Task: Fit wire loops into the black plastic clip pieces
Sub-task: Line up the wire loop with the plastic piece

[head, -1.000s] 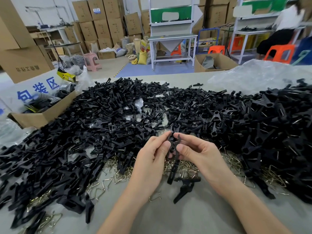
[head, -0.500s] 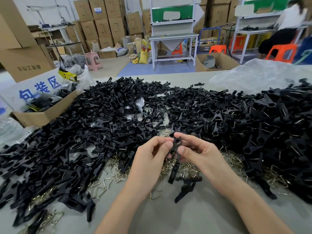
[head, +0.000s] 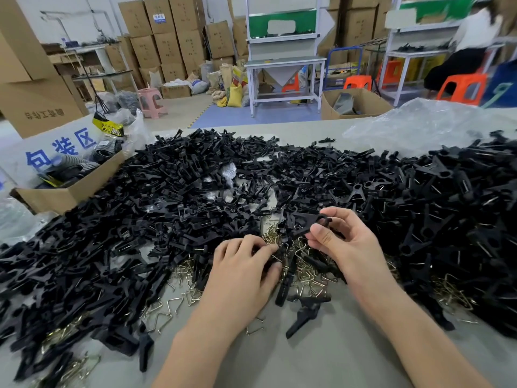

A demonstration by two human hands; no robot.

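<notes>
Two-handed work at the near middle of the grey tabletop (head: 349,359), both forearms in from its near edge. Has a lone wire loop (head: 256,327) and a loose black piece (head: 303,316) lying on bare surface between the wrists. Has the left hand (head: 243,273) palm down at the scatter of wire loops (head: 305,271), fingers curled with their tips among the wire; cannot tell whether a loop is actually pinched. Holds a black clip piece (head: 310,221) in the right hand (head: 349,247), just right of the left and a little farther in, thumb and forefinger pinching it by its ring end, lifted above the loops. Faces a broad heap of black clip pieces (head: 126,233) banked around the hands from the left edge across the middle to the right edge, with more wire showing under its near fringe. At the far left edge, an open cardboard box (head: 64,194) with blue characters on its flap and dark coiled goods inside. Toward the far right corner, crumpled clear plastic sheeting (head: 419,127). Beyond the tabletop, stacked cartons (head: 167,32), a white workbench (head: 282,65), a pink stool (head: 151,100) and orange stools (head: 461,88) on the floor.
</notes>
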